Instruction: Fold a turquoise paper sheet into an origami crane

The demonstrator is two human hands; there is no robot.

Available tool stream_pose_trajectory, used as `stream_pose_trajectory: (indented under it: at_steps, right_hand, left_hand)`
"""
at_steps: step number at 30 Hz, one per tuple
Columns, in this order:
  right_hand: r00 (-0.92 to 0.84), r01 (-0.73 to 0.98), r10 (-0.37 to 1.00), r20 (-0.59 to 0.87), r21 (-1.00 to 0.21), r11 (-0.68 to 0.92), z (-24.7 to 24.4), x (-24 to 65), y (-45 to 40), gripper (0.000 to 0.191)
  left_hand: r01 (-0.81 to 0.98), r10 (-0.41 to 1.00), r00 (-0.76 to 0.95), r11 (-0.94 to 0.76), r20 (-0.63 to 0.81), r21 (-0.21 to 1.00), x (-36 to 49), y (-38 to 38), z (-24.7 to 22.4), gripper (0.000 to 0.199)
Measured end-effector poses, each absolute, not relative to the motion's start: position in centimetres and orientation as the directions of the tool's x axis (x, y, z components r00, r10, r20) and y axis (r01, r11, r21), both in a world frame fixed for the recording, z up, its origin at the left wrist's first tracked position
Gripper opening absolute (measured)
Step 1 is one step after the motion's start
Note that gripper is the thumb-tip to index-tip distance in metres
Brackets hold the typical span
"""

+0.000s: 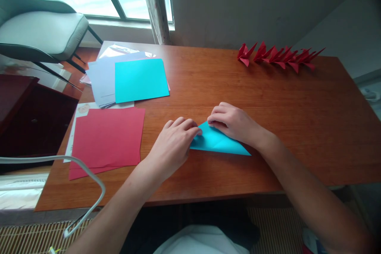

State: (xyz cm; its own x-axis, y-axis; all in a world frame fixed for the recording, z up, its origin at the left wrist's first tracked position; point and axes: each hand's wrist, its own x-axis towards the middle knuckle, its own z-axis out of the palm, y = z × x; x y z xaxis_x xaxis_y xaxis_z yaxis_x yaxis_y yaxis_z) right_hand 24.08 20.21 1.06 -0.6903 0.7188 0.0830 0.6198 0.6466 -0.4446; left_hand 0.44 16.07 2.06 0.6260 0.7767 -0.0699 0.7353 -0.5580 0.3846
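Note:
A folded blue paper [220, 141] lies on the wooden table, shaped like a triangle with its long edge toward me and its peak pointing away. My left hand [178, 141] covers the paper's left part, with the fingers bent together and the thumb resting on the blue surface. At the peak, the fingertips of my right hand [230, 123] pinch the paper, and its right corner sticks out bare below my wrist. The paper's left corner is hidden under my left hand.
Red sheets [108, 139] lie at the table's left. Behind them a flat blue sheet [141, 79] rests on pale papers [101, 79]. Several red folded paper cranes [282, 56] stand at the back right. A white cable [98, 182] curves over the table's left front edge.

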Motion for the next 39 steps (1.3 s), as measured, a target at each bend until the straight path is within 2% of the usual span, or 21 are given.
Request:
stream_pose_trajectory:
  at_steps: [4,7,12,18,24,29,34,39]
  right_hand:
    - [-0.711,0.669,0.700,-0.066,-0.371,0.644,2.6,23.3,20.6,0.011]
    - [-0.693,0.714,0.705,-0.148,-0.276,0.644,3.6,22.5,20.4,0.018]
    - [-0.654,0.756,0.738,-0.167,-0.186,0.628,4.0,21.6,19.7,0.034]
    - [-0.637,0.771,0.756,-0.150,-0.132,0.623,3.9,21.5,19.1,0.040]
    - [-0.652,0.758,0.745,-0.143,-0.136,0.637,3.8,21.7,19.0,0.043]
    - [-0.657,0.753,0.744,-0.119,-0.151,0.641,3.5,21.8,19.0,0.042]
    - [-0.666,0.743,0.740,-0.093,-0.167,0.647,3.3,22.0,19.0,0.042]
    - [-0.672,0.732,0.734,-0.101,-0.238,0.638,3.0,22.4,19.4,0.043]
  left_hand:
    - [0.719,0.790,0.611,-0.523,-0.058,0.457,0.3,16.5,1.6,0.029]
    - [0.710,0.793,0.608,-0.523,-0.036,0.471,0.5,16.6,1.3,0.027]
    - [0.715,0.809,0.588,-0.514,-0.009,0.474,0.8,16.3,1.0,0.019]
    - [0.715,0.808,0.589,-0.532,0.020,0.454,0.9,15.7,0.8,0.014]
    - [0.749,0.809,0.587,-0.557,0.028,0.359,0.9,15.5,1.2,0.016]
    - [0.749,0.801,0.599,-0.565,0.010,0.346,1.0,15.5,1.4,0.016]
    - [0.709,0.796,0.604,-0.551,0.023,0.440,0.7,15.9,1.1,0.019]
    - [0.645,0.766,0.642,-0.549,0.011,0.532,-0.3,17.1,0.9,0.025]
